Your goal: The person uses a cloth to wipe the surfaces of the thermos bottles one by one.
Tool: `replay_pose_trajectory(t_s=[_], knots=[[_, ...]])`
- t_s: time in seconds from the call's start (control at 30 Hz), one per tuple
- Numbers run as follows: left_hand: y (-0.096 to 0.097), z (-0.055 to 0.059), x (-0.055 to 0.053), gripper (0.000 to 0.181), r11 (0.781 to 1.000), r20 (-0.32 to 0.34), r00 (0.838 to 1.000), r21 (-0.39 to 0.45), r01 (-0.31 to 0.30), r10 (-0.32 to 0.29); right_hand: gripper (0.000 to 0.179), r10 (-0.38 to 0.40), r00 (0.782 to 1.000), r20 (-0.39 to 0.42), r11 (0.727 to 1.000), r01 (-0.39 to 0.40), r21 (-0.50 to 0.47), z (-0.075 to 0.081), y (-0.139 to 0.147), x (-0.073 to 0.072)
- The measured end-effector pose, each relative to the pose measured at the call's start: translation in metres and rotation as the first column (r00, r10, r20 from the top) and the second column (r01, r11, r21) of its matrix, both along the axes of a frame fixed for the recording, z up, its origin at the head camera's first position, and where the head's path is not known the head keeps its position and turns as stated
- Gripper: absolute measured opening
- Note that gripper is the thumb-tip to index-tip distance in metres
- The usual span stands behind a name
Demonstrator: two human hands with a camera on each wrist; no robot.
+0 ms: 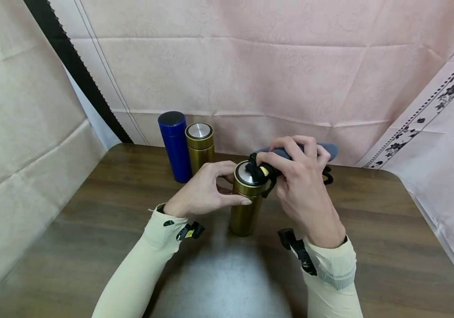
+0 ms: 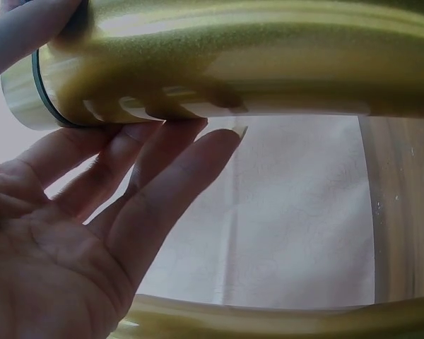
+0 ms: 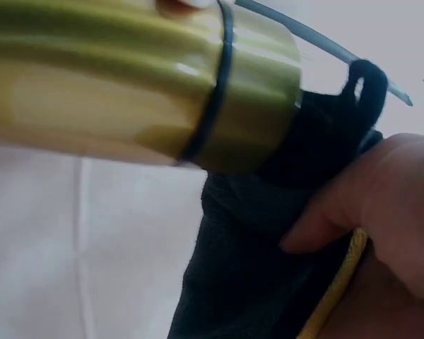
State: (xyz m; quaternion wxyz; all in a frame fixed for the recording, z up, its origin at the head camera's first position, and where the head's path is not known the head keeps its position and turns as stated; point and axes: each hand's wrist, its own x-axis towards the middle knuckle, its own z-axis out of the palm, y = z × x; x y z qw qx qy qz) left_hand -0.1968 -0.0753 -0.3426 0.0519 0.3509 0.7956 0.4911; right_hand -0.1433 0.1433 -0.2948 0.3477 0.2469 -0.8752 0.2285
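Gold Flask (image 1: 246,216) Held Mid-View

On my remote feed, my left grip (image 1: 208,190) curls round it; my right grip (image 1: 304,190) pinches a blue-gray pouch (image 1: 329,151) toward its two o'clock. A blue bottle (image 1: 176,150) stands on the counter (image 1: 91,238) toward ten.

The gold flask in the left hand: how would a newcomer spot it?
On the brown wooden table, a blue flask and a gold twin stand side by side at the back. Nearer the person, between the left hand and right hand, is the gold flask. Unlike those two, it is held, and black cord overlaps its silver-coloured lid.
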Motion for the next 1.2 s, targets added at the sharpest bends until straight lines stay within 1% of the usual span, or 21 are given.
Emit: replay_pose_trajectory(t_s=[0.2, 0.3, 0.43, 0.57, 0.77, 0.9, 1.03, 1.2], knots=[[0.0, -0.002, -0.001, 0.044, 1.0, -0.003, 1.0, 0.002, 0.003, -0.003, 0.061, 0.044, 0.999, 0.004, 0.997, -0.044, 0.065, 0.006, 0.008, 0.008], [0.001, -0.002, -0.001, 0.043, 1.0, 0.007, 1.0, 0.009, 0.007, -0.007, 0.061, 0.071, 0.997, 0.002, 0.994, -0.071, 0.081, 0.007, 0.011, 0.012], [0.001, -0.002, -0.001, 0.043, 1.0, 0.003, 1.0, 0.01, 0.012, -0.012, 0.06, 0.096, 0.995, -0.011, 0.992, -0.095, 0.083, 0.007, 0.01, 0.014], [0.001, -0.001, -0.001, 0.042, 1.0, -0.003, 1.0, 0.006, 0.012, -0.012, 0.06, 0.113, 0.993, -0.037, 0.991, -0.11, 0.077, 0.005, 0.004, 0.013], [0.001, -0.002, -0.001, 0.04, 0.999, -0.004, 1.0, 0.02, 0.026, -0.025, 0.06, 0.127, 0.99, -0.06, 0.991, -0.125, 0.043, 0.0, -0.01, 0.007], [-0.001, -0.002, 0.0, 0.039, 1.0, -0.009, 1.0, 0.015, 0.02, -0.02, 0.053, 0.097, 0.993, -0.07, 0.995, -0.097, -0.003, -0.004, -0.021, 0.003], [-0.001, -0.001, 0.0, 0.04, 1.0, -0.006, 1.0, 0.007, 0.005, -0.004, 0.045, 0.038, 0.997, -0.065, 0.998, -0.041, -0.038, -0.006, -0.027, 0.0], [-0.002, 0.0, 0.001, 0.043, 1.0, 0.006, 1.0, 0.004, 0.006, -0.006, 0.051, -0.034, 0.999, -0.029, 0.997, 0.032, -0.074, -0.007, -0.028, -0.002]])
